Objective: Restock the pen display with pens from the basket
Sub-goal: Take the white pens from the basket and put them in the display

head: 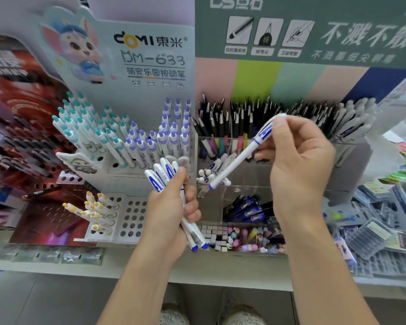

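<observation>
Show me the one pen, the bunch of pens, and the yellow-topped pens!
single pen (pixel 234 160), head view, middle of its white barrel.
bunch of pens (pixel 164 171), head view, printed caps above the fist.
yellow-topped pens (pixel 93 211), head view, one yellow top.

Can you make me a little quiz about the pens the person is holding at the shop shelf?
1. True or false: the left hand holds a bunch of white and blue pens.
2. How many pens does the right hand pinch? A) one B) four C) none
3. Fill in: the single pen slants over a clear ____ bin.

Key: 1 true. 2 A. 3 plastic.
</observation>
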{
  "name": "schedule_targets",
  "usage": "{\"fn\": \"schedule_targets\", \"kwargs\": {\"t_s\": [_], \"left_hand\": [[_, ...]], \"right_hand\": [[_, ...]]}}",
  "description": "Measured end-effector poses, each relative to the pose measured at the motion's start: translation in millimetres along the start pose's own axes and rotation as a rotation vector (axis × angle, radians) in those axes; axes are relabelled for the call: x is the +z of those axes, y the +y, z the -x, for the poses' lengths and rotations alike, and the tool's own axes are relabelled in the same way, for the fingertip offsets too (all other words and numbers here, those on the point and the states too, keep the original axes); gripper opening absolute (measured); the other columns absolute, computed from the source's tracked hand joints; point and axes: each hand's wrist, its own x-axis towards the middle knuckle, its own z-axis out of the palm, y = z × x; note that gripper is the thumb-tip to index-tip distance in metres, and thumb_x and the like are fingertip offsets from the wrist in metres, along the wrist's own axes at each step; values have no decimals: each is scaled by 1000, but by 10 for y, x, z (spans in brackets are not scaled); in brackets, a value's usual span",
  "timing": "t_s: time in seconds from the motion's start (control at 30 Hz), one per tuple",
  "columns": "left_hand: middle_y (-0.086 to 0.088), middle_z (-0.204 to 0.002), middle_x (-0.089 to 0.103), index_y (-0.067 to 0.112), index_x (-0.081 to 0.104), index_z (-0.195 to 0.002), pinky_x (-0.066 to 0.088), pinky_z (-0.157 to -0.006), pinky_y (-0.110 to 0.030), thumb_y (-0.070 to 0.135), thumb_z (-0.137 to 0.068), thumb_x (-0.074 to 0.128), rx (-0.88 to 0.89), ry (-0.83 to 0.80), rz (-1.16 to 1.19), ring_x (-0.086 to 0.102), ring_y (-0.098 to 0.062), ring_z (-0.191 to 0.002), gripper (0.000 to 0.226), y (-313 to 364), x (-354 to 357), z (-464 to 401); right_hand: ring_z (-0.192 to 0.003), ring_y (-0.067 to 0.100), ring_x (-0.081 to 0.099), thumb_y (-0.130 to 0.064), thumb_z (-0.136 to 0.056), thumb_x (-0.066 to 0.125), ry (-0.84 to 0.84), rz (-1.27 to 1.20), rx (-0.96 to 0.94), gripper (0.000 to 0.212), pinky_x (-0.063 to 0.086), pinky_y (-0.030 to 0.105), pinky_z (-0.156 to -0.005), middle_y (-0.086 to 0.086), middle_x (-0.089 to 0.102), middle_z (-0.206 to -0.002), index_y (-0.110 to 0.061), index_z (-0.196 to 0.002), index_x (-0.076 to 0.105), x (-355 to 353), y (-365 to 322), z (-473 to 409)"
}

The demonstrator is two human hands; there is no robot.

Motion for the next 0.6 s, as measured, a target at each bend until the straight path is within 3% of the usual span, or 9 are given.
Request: {"fn": "schedule_targets", "kwargs": {"t_s": [0.1, 0.27, 0.5, 0.6], "left_hand": [[5, -54, 33, 16, 54, -79, 19, -35, -17, 26, -100, 57, -1, -20, 16, 25, -5, -39, 24, 15, -42, -12], [4, -56, 33, 16, 55, -81, 20, -36, -18, 27, -98, 61, -5, -16, 17, 25, -6, -41, 21, 10, -75, -23], [3, -58, 37, 16, 57, -87, 22, -37, -18, 34, -95, 62, -19, -51, 1, 27, -7, -41, 21, 13, -137, -48], [2, -57, 39, 14, 57, -97, 22, -35, -18, 36, -97, 56, -24, -70, 57, 27, -7, -40, 23, 5, -130, -44]], "right_hand": [[-65, 21, 69, -7, -99, 61, 44, 25, -73, 14, 58, 30, -61, 5, 71, -76, -13, -89, 68, 15, 69, 4], [-76, 22, 72, -9, -96, 65, -13, 203, -154, 9, 62, 43, -70, 2, 73, -82, -13, -94, 73, 111, 263, 100], [-71, 11, 68, -10, -92, 68, -127, 403, -216, 14, 53, 25, -65, -6, 73, -80, -17, -102, 73, 151, 354, 22], [-73, 9, 65, -6, -88, 72, -265, 570, -304, 13, 54, 29, -69, -5, 73, -81, -14, -98, 76, 167, 502, 44]]}}
